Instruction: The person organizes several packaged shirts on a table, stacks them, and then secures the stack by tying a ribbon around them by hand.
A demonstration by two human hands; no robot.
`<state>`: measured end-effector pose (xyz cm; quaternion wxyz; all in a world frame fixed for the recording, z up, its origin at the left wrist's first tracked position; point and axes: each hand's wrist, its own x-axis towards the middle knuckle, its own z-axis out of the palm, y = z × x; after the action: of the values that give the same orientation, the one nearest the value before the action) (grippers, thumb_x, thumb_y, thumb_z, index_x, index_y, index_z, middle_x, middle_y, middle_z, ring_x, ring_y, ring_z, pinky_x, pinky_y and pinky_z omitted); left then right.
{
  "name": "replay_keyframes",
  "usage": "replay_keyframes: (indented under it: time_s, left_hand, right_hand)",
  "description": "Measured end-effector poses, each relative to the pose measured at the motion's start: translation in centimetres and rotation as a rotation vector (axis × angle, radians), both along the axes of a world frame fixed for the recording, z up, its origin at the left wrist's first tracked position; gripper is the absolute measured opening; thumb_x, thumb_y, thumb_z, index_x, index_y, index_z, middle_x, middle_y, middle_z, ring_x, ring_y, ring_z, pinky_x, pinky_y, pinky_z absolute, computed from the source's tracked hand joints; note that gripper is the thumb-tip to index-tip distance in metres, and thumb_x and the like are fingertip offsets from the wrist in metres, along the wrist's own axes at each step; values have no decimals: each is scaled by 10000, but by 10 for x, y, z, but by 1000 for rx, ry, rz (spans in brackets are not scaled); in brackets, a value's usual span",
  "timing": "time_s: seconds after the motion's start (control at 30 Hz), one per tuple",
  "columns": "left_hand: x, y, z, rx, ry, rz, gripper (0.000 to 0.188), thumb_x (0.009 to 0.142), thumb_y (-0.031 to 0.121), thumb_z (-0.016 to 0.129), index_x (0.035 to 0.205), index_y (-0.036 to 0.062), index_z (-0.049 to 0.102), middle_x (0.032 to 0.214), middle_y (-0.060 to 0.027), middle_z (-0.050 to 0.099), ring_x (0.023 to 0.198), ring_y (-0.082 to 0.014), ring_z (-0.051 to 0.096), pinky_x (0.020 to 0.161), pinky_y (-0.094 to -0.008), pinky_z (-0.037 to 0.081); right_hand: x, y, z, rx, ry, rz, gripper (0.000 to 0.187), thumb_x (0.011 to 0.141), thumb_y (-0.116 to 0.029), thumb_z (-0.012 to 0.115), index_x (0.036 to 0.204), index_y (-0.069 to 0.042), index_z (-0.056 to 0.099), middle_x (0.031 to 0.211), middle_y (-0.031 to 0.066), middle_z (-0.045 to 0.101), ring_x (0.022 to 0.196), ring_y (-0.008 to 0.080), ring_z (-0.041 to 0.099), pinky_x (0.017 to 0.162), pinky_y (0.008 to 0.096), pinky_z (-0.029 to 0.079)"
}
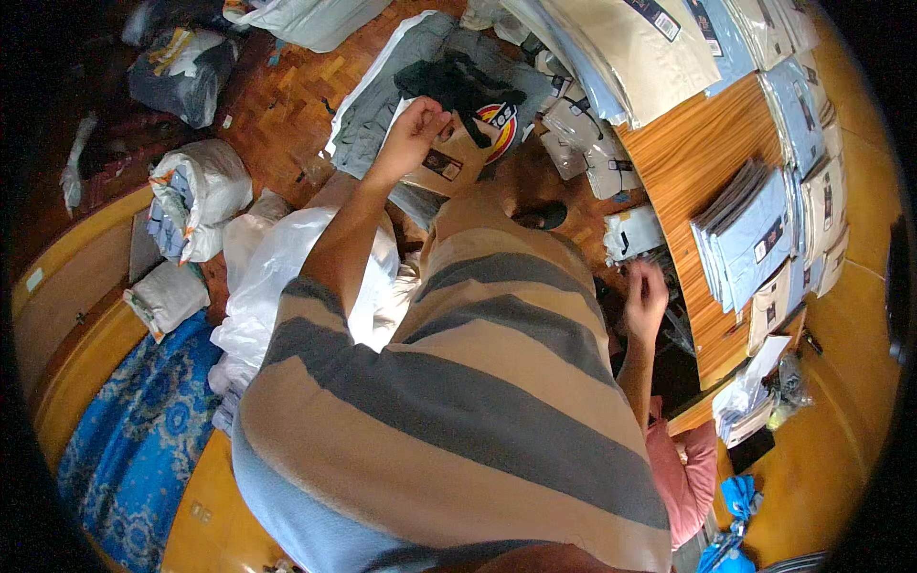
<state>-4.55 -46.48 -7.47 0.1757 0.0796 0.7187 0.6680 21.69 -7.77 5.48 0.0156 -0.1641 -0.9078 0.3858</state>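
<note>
My left hand (413, 131) reaches forward over the floor and grips the edge of a flat clear-wrapped tan garment packet (449, 158) with a dark label. My right hand (647, 298) hangs low beside the wooden table (688, 172), fingers curled around dark, shiny plastic (669, 320) under the table edge; whether it grips it I cannot tell. My striped tan and grey shirt (478, 401) fills the middle of the view and hides much of the floor below.
Folded light-blue and beige shirt packets (755, 239) lie stacked on the table. Grey and black clothes (449, 76) and small packets (583, 143) cover the parquet floor ahead. White plastic bags (258, 286) and bundles (191, 196) sit at left, by a blue rug (134, 420).
</note>
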Motion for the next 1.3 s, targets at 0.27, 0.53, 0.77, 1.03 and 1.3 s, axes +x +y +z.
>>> replay_keyframes:
  time_s: [0.27,0.53,0.77,1.03,1.3]
  left_hand:
    - [17,-14,180,376,-364,-319,185,1096,211,547,1201,60,568,723,47,478,540,-34,347,484,-228,244]
    - [53,-56,198,40,-94,-238,240,1053,109,588,1270,10,620,942,-58,750,805,-86,661,688,-284,519]
    - [49,-81,190,-616,485,-377,187,1001,194,611,1089,79,730,996,-147,748,887,-354,716,768,-442,570]
    - [9,-161,108,-890,417,-185,317,1014,314,574,1156,71,721,1053,-183,738,939,-385,716,805,-468,573]
    - [-8,-190,1,-1066,114,-416,562,964,477,656,1268,5,678,1233,-206,716,1172,-323,679,996,-386,526]
  right_hand:
    - [-225,-186,63,-396,337,712,520,920,-172,762,1384,-24,582,1304,178,658,1209,338,633,1024,393,488]
    - [-237,-174,62,-572,-46,854,208,1008,-178,690,1143,-20,672,847,59,690,756,44,598,640,249,488]
    - [-237,-166,77,-293,-125,933,259,972,-174,734,1209,-96,663,637,8,626,633,57,590,591,278,494]
    - [-181,-176,47,-221,5,806,399,975,-227,722,1332,-98,597,937,159,736,855,293,750,724,395,572]
    - [-101,-52,-27,211,-628,589,528,976,-324,690,1401,-40,559,1136,197,720,1081,356,698,885,417,552]
